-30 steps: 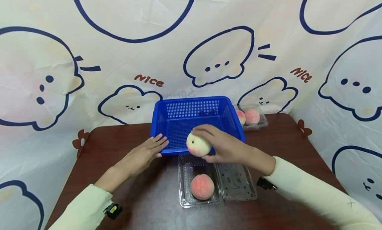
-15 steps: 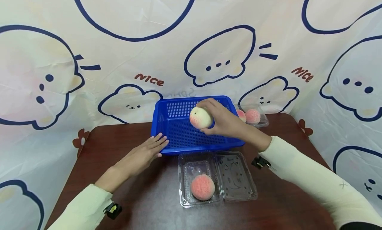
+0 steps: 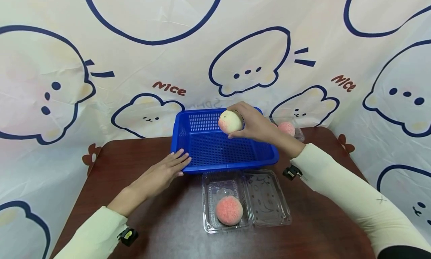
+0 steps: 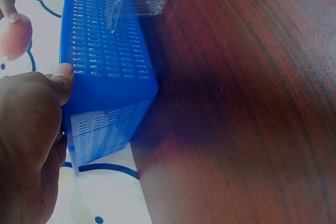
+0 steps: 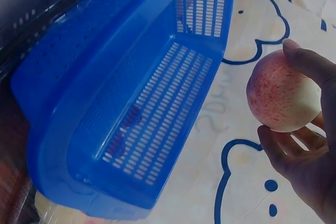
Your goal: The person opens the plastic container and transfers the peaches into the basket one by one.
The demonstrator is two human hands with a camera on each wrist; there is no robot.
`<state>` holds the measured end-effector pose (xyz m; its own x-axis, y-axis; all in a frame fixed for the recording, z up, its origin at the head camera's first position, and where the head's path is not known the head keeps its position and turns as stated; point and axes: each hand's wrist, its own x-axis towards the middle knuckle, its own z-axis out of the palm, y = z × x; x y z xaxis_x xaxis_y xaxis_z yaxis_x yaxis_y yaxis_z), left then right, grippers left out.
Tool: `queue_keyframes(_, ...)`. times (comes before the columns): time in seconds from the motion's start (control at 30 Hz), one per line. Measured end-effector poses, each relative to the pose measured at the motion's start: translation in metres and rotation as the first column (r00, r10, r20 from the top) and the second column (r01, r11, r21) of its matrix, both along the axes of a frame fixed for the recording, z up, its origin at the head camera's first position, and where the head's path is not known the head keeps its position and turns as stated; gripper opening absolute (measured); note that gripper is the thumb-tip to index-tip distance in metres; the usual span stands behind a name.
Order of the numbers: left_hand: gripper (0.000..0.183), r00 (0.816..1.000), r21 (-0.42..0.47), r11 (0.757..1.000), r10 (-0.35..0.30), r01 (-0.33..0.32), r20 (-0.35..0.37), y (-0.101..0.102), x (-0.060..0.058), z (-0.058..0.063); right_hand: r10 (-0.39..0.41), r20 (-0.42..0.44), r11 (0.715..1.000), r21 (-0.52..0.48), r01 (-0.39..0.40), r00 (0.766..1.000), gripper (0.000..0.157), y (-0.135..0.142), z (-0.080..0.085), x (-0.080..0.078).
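My right hand [image 3: 257,122] grips a pale peach [image 3: 231,122] with a pink blush, thumb and fingers round its sides. In the head view the hand and peach are over the back part of a blue plastic basket [image 3: 215,164]; the right wrist view shows the peach [image 5: 281,93] in the fingers, apart from the basket. My left hand [image 3: 161,175] rests with extended fingers on the basket's near left corner. Before the basket, a clear plastic clamshell box [image 3: 210,227] lies opened flat, its lid [image 3: 267,199] to the right. One pink peach [image 3: 229,210] sits in its near half.
Behind the basket's right side stands another clear box [image 3: 299,135] with a pink peach [image 3: 286,128] in it, partly hidden by my right forearm. A patterned cloth [image 3: 188,64] hangs behind the dark wooden table [image 3: 161,221].
My right hand has carried the pale peach up and away from above the clamshell box to over the back of the basket. The left hand has stayed on the corner.
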<state>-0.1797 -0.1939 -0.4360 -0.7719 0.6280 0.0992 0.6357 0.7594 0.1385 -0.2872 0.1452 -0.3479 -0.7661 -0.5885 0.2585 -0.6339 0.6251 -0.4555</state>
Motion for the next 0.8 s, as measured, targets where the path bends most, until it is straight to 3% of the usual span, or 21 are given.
queue_keyframes(0.2,0.049,0.999,0.015,1.000,-0.023,0.023,-0.024,0.000,0.000,-0.001,-0.050,0.039,0.999,0.004,0.050,0.998,0.081,0.006,-0.004,-0.010)
queue_keyframes(0.5,0.048,0.996,0.027,0.998,-0.048,0.050,-0.071,0.000,-0.001,-0.004,-0.114,0.023,0.993,0.042,0.113,0.993,0.083,0.016,-0.006,-0.022)
queue_keyframes(0.8,0.050,1.000,-0.005,1.000,-0.018,0.018,-0.024,0.000,0.000,0.000,-0.149,0.052,0.986,0.078,0.144,0.988,0.085,0.023,-0.010,-0.036)
